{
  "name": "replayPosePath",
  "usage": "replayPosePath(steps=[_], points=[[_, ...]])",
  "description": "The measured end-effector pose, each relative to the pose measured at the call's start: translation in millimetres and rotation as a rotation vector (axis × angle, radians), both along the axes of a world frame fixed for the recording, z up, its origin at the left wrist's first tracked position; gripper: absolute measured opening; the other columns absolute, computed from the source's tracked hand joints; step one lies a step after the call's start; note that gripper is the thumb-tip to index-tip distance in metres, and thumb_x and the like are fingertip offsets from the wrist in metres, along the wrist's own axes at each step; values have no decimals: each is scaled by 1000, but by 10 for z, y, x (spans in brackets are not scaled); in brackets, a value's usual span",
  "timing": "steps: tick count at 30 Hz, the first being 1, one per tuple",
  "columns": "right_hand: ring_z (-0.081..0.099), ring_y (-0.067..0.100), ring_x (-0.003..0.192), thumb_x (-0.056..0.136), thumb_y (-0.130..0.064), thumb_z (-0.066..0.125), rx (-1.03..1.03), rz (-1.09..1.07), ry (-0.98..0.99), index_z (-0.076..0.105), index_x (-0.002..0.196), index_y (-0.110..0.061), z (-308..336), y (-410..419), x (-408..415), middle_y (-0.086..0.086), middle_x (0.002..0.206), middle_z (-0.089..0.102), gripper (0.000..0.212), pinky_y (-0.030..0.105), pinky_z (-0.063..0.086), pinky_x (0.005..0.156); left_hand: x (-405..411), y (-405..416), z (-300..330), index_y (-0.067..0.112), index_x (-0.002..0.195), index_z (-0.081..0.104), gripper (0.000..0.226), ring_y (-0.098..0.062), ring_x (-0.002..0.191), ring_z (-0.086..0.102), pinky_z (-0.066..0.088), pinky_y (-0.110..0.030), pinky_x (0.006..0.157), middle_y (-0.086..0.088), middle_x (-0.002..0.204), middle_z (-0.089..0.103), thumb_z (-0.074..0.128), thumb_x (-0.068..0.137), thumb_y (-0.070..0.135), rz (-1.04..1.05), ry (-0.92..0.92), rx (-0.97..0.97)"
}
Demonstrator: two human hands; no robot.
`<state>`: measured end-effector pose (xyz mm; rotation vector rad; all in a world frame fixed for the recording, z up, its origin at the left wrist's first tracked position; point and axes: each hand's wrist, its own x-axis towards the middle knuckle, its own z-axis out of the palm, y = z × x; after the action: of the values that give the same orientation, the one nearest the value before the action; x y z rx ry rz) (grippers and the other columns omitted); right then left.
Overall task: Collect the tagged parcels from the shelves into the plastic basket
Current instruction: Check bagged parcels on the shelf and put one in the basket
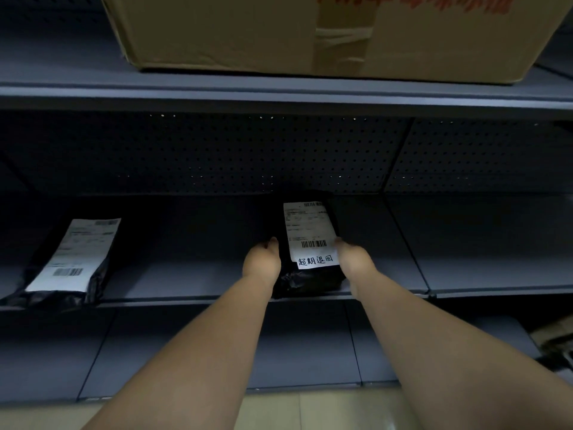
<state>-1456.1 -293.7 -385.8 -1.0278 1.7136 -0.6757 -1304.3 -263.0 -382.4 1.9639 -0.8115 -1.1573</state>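
Item one: black parcel (pixel 310 243), poly-bagged, lying flat on the middle shelf (pixel 192 274) with its near end just at the front lip. It is carrying a white shipping label (pixel 308 226) and, below that, a handwritten tag (pixel 315 261). I am reading its long axis as running front to back, away from me.

Item two: left hand (pixel 262 259), resting against the parcel's left edge. Its fingers are reaching past the edge into shadow, so I cannot tell whether they are curling under the bag or lying straight.

Item three: right hand (pixel 353 259), sitting at the right edge with the thumb touching the label's corner; the remaining fingers are hidden, so the grip is likewise unclear. The two hands are bracketing the parcel across its short axis, about equally near.

Item four: second parcel (pixel 62 268), labelled, lying well apart to the left on the same shelf.

Item five: cardboard box (pixel 310 32), sitting on the shelf above.

The basket is not showing. I am judging a straight pull toward me as the move needed.
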Motion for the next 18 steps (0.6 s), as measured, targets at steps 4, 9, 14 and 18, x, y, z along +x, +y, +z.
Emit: replayPosePath(steps=[4, 9, 14, 18], points=[[54, 18, 78, 97, -35, 45, 104, -69, -122, 58, 123, 0, 12, 37, -38, 10, 102, 57, 45, 30, 39, 79, -3, 61, 16, 4, 126, 55, 47, -36, 112, 55, 44, -42, 101, -18, 121, 59, 38, 99, 39, 43, 51, -5], [62, 27, 93, 92, -43, 53, 177, -61, -206, 63, 109, -7, -25, 200, -92, 11, 106, 67, 40, 32, 49, 72, -57, 217, 1, 10, 118, 61, 46, -32, 101, 61, 50, -45, 95, -12, 109, 66, 47, 93, 46, 79, 127, -12], [58, 30, 115, 88, -41, 60, 175, -52, -243, 60, 123, -6, 23, 360, -169, 10, 123, 63, 49, 43, 43, 105, -124, 414, 48, 14, 123, 62, 42, -27, 104, 61, 50, -40, 96, -8, 112, 67, 52, 93, 42, 122, 145, -38], [54, 27, 123, 85, -39, 65, 152, -22, -249, 56, 130, -13, 71, 516, -206, 5, 131, 59, 53, 37, 40, 104, -145, 580, 123, 14, 124, 61, 39, -23, 106, 60, 49, -34, 94, -5, 114, 67, 57, 92, 37, 144, 167, -70]])
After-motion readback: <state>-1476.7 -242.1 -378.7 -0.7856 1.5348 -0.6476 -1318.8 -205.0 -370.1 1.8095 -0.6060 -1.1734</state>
